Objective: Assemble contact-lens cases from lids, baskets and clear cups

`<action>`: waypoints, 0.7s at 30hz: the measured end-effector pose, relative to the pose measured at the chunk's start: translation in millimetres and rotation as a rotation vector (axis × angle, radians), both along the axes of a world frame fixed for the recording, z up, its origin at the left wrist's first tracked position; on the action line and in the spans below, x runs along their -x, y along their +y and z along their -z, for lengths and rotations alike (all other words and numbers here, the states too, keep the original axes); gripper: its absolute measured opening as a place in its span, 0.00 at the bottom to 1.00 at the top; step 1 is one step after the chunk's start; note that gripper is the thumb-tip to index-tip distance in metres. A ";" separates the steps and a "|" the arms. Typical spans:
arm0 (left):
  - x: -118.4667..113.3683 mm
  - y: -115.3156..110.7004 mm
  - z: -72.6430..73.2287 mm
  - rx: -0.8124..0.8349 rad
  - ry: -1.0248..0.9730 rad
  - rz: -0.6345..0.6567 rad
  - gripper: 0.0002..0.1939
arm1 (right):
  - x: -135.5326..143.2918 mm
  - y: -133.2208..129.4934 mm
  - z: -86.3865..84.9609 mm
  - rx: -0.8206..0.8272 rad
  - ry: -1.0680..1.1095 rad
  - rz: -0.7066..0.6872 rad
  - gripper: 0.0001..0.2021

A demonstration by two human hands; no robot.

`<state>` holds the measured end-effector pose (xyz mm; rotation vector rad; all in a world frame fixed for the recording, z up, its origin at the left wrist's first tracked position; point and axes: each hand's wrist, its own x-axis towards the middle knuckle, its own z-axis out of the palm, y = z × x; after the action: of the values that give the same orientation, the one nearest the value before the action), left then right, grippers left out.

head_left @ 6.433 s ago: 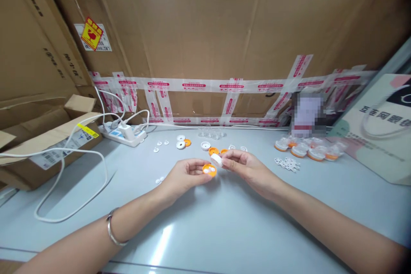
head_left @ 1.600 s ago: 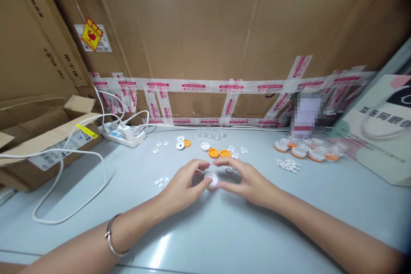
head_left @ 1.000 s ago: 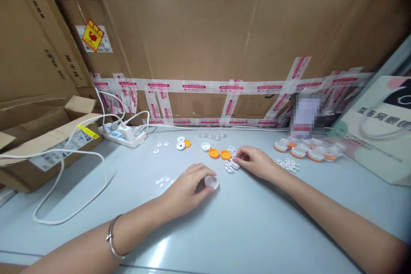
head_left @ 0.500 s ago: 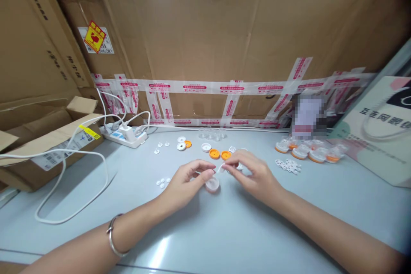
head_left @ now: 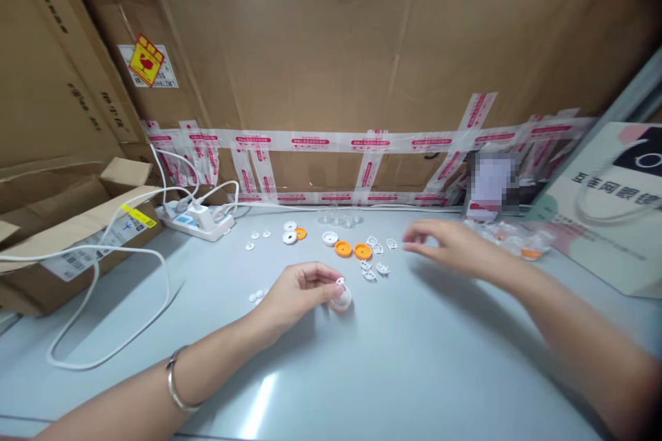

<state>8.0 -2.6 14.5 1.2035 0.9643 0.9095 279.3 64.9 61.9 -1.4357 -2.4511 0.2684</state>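
Observation:
My left hand (head_left: 310,291) is closed, thumb and fingers pinched at a small white perforated plastic piece (head_left: 340,282). Just under its fingertips a round clear plastic cup (head_left: 342,301) with an orange tint at its base stands on the table. Away to the right, my right hand (head_left: 439,242) hovers with thumb and forefinger apart, slightly blurred, and nothing shows between them. Nearest to it lies a loose white perforated piece (head_left: 392,244); more such pieces (head_left: 369,275) are scattered to its left. Two orange round caps (head_left: 343,249) and a white round cap (head_left: 329,239) lie behind.
Clear domes (head_left: 338,219) stand in a group at the back. Orange-based clear assemblies (head_left: 530,244) are partly behind my right arm. Small white discs (head_left: 253,298) lie left. A power strip (head_left: 207,224), looped white cable (head_left: 166,282), open carton (head_left: 62,248) and large cardboard box (head_left: 310,48) border the table.
My right hand has moved away from my left, to the right and slightly back. A white piece it pinched is at my left fingertips. White pieces it covered are uncovered.

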 end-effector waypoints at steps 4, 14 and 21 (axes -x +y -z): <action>1.1 2.6 3.4 -0.008 0.024 -0.012 0.13 | -60.5 27.2 -3.8 0.202 -0.216 0.270 0.07; -0.1 2.0 -0.2 -0.029 0.039 -0.032 0.14 | -66.7 40.9 26.3 0.385 -0.201 0.209 0.05; 0.5 0.3 -2.0 -0.161 0.111 -0.079 0.13 | -20.2 18.2 3.8 0.317 0.369 0.151 0.09</action>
<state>7.4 -2.3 16.4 1.3713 1.0494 1.0066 299.5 83.0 58.1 -1.5211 -2.0563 0.8381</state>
